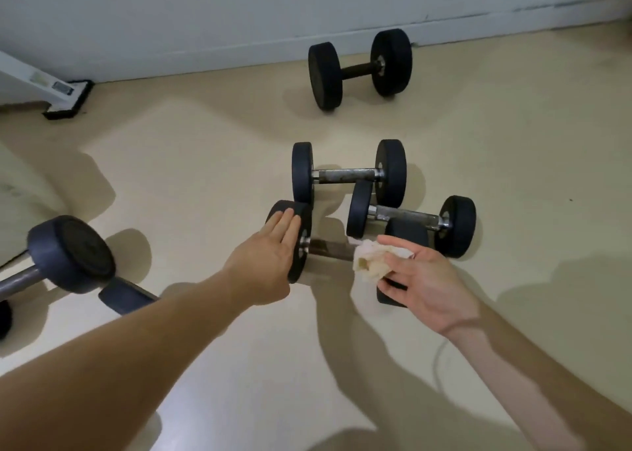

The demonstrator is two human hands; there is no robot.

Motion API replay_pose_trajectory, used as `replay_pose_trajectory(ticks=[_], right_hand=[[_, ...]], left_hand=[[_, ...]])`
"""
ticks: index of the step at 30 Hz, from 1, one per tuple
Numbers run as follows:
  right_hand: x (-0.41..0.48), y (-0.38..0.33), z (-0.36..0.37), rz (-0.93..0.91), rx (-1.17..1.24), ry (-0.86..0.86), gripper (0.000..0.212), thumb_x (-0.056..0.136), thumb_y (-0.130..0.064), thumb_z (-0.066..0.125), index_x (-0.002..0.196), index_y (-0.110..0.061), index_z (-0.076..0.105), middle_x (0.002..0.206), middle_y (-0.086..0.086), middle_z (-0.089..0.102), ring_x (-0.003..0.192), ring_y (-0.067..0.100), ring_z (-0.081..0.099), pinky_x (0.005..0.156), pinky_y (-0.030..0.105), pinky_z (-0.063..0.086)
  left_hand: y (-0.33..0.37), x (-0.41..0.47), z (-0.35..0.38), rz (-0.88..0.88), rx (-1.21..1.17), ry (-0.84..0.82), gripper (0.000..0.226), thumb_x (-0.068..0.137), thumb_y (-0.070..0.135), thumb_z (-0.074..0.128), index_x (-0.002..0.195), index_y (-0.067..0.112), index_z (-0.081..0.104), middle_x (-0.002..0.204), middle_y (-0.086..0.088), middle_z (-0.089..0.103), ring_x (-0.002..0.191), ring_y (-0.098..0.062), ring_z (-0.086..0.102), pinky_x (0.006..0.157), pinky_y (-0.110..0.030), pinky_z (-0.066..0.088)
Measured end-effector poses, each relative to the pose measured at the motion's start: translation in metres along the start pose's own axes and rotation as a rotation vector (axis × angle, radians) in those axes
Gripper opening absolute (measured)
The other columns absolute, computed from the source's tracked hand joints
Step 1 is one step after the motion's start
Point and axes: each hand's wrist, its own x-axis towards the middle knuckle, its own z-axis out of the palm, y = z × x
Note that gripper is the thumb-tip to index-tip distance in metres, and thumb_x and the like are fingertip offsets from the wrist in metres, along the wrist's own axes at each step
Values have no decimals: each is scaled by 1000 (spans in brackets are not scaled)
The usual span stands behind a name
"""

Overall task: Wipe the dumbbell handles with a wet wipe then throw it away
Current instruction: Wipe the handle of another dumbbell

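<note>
Three black dumbbells lie close together on the beige floor. The nearest dumbbell (330, 249) has a dark metal handle. My left hand (270, 249) lies flat, fingers together, against its left weight plate (301, 245). My right hand (424, 279) holds a crumpled, stained wet wipe (371, 262) at the right end of that handle, in front of the right plate (407, 233). Behind it lie a second dumbbell (410, 216) and a third dumbbell (349, 174), both with steel handles.
A fourth dumbbell (359, 69) stands apart near the white wall. At the left edge is a larger dumbbell (68, 252) with a long bar, and another black weight (126, 295) beside my left forearm. A white machine foot (65, 95) sits at far left.
</note>
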Motion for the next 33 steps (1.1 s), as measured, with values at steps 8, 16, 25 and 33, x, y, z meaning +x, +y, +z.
replay_pose_trajectory(ticks=[8, 16, 25, 33], right_hand=[[-14, 8, 16, -33, 39, -23, 35, 92, 1, 51, 124, -15, 55, 94, 13, 71, 80, 21, 67, 80, 33, 51], [-29, 21, 28, -21, -312, -48, 21, 89, -9, 61, 106, -18, 68, 103, 15, 70, 82, 20, 63, 69, 28, 47], [-22, 28, 51, -148, -753, -40, 17, 92, -20, 59, 101, -26, 45, 96, 7, 61, 64, 20, 66, 62, 37, 59], [5, 79, 80, -333, -1397, -241, 17, 88, -19, 61, 101, -15, 71, 94, 2, 67, 83, 21, 62, 74, 31, 51]], left_hand=[[0, -59, 18, 69, 57, 287, 47, 75, 14, 63, 122, 14, 58, 113, -5, 61, 97, -26, 60, 63, -33, 54], [14, -91, 49, -79, 47, 281, 72, 67, 34, 80, 131, 18, 51, 134, -15, 45, 121, -30, 43, 71, -36, 56], [49, -138, 77, -290, -316, 414, 48, 70, 17, 79, 115, 24, 63, 128, -8, 48, 114, -28, 48, 57, -35, 57], [62, -157, 91, -376, -396, 427, 51, 75, 24, 74, 122, 28, 56, 139, -3, 43, 120, -19, 43, 49, -32, 54]])
